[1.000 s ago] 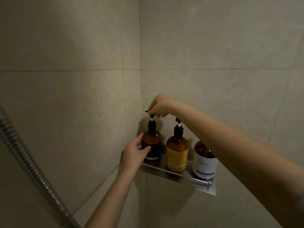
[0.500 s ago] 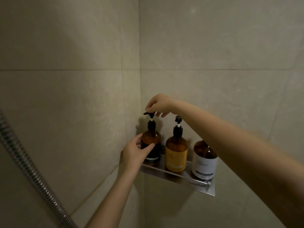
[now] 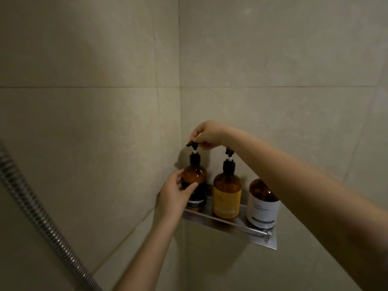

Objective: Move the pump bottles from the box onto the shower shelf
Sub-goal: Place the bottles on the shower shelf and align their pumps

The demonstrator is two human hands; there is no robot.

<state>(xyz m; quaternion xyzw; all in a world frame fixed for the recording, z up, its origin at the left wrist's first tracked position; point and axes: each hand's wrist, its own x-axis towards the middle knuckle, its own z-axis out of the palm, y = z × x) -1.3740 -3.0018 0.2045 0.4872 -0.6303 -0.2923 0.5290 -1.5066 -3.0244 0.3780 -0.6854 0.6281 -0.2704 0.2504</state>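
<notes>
Both hands are on the dark-labelled bottle [image 3: 194,183]: left hand [image 3: 175,195] wraps its body, right hand [image 3: 206,134] pinches the pump. Beside it, the yellow-labelled bottle [image 3: 227,196] and white-labelled bottle [image 3: 262,204] stand on the shower shelf [image 3: 231,224]. Seemingly near done; no box shows.

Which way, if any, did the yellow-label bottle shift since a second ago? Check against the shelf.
No. The yellow-label bottle keeps its spot midway along the shower shelf.
</notes>
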